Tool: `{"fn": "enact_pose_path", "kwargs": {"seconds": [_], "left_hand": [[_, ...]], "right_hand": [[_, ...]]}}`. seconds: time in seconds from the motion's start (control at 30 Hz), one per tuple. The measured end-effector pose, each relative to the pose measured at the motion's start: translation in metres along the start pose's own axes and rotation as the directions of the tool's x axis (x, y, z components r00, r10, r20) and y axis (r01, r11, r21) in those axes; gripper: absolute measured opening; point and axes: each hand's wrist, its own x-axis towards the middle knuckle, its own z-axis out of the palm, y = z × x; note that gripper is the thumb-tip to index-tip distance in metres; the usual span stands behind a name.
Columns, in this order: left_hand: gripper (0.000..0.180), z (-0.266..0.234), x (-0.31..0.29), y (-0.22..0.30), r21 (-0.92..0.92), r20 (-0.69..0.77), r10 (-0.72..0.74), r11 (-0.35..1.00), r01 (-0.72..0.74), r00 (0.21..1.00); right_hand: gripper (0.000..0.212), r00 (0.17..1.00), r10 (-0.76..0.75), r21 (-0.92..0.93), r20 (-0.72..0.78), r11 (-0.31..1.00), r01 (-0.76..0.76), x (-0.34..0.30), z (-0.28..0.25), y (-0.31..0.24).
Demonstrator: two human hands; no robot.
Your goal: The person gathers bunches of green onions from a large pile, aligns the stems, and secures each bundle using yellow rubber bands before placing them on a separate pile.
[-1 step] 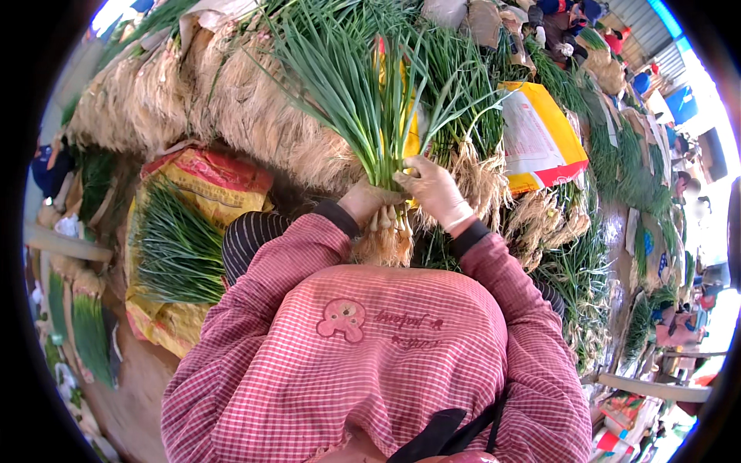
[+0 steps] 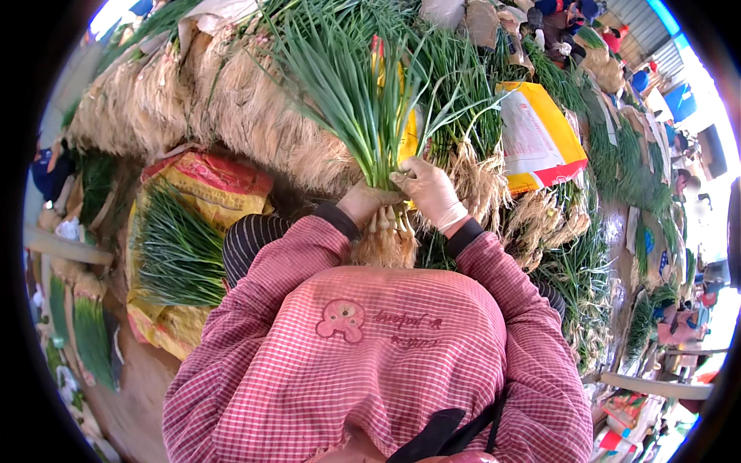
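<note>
A bunch of green onions (image 2: 380,147) stands upright before my chest, leaves fanned out away from me. Its white bulbs and straw-coloured roots (image 2: 386,248) hang toward my lap. My left hand (image 2: 366,203) is wrapped round the stems just above the bulbs. Against the right side of the same stems, my right hand (image 2: 429,190) has its fingers bent and closed on them. A pale thin glove seems to cover the right hand. Which stems its fingertips pinch is partly hidden.
A long heap of onions with dry roots (image 2: 208,100) lies ahead and left. Trimmed greens (image 2: 174,247) rest on a yellow-red sack (image 2: 166,328) at my left. A white-yellow bag (image 2: 540,135) tops more onions (image 2: 471,174) at right. Other people (image 2: 571,19) sit farther off.
</note>
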Motion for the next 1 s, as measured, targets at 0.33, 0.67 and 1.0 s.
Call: {"fn": "enact_pose_path", "kwargs": {"seconds": [0.33, 0.67, 1.0], "left_hand": [[0.024, -0.01, -0.006, -0.005, -0.234, 0.041, -0.067, 0.969, 0.075, 0.997], [0.016, 0.011, -0.003, 0.006, 0.003, 0.035, -0.04, 0.999, 0.04, 0.999], [0.017, -0.002, -0.004, 0.012, -0.345, 0.086, -0.104, 0.93, 0.127, 0.991]], "right_hand": [[0.009, 0.967, 0.255, 0.83, -0.004, 0.54, -0.139, -0.011, -0.052, 0.011], [0.03, 0.98, -0.185, -0.224, -0.069, 0.96, 0.165, 0.118, -0.077, 0.113], [0.02, 0.917, 0.162, -0.424, -0.364, 0.848, -0.318, 0.123, -0.052, 0.072]]}}
